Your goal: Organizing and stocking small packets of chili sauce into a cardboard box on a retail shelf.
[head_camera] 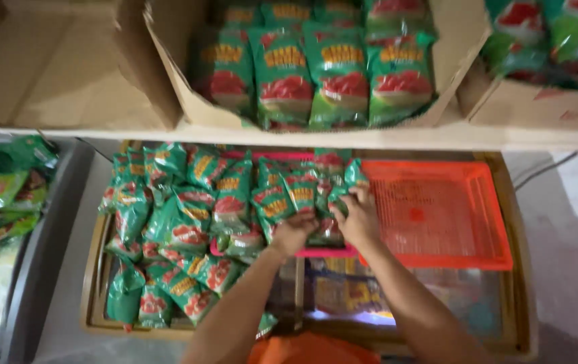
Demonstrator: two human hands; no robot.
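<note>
Your left hand and right hand reaching forward side by side, both gripping green snack packets standing in pink basket. Orange basket sitting just right of right hand, touching pink one. More green packets piling loose at left over chest freezer. Shelf running above, carrying cardboard box holding upright packets.

The green packets are hiding most of the pink tray. The picture's edges are cutting off the boxes on top. Everything is looking blurry.
</note>
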